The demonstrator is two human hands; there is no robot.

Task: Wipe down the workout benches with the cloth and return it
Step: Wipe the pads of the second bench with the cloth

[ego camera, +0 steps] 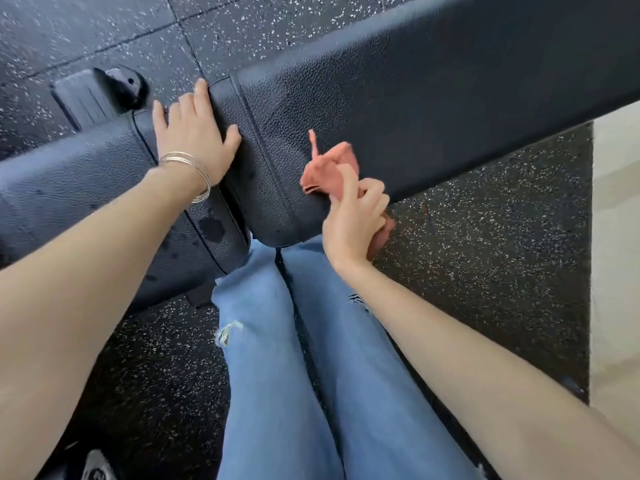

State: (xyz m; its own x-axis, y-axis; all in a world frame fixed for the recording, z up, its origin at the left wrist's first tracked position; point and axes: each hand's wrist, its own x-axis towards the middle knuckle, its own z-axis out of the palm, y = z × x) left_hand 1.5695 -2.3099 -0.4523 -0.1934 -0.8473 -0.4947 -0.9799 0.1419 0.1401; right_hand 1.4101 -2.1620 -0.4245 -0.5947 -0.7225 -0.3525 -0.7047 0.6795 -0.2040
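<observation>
Hidden bits first. My right hand [353, 223] is curled tight round a crumpled rust-orange cloth [329, 164], thumb and fingers pinching it, so the cloth's middle is buried in my fist. One bunch sticks out above the fingers with a thin corner poking up, and another bit hangs below the palm. The cloth sits over the near edge of the black grained-vinyl padded worktop [415, 98], at the long pad's lower end; can't tell if it actually touches the vinyl. The long pad runs off the top-right edge, cut off. The seat pad [69, 188] on the left is partly covered by my left forearm and cut by the frame edge.

My left hand [195, 133] lies flat, fingers straight and spread, palm down on the narrow section between seat pad and long pad, holding nothing. Its fingertips reach the far edge. Thin silver bangles [194, 174] are on that wrist. Dark wet spots [211, 227] mark the seat end nearest me, some blurred.

Beyond the worktop is a black round wheel-like part [124, 86], hard to make out. Light blue ripped jeans [277, 375] fill the lower middle, knees against the worktop's near edge, hiding what is underneath. Black rubber floor [485, 271] with white speckles lies all round, with a pale strip [616, 237] at the right edge. A black-and-white shoe [95, 464] is at bottom left, mostly cut off.
</observation>
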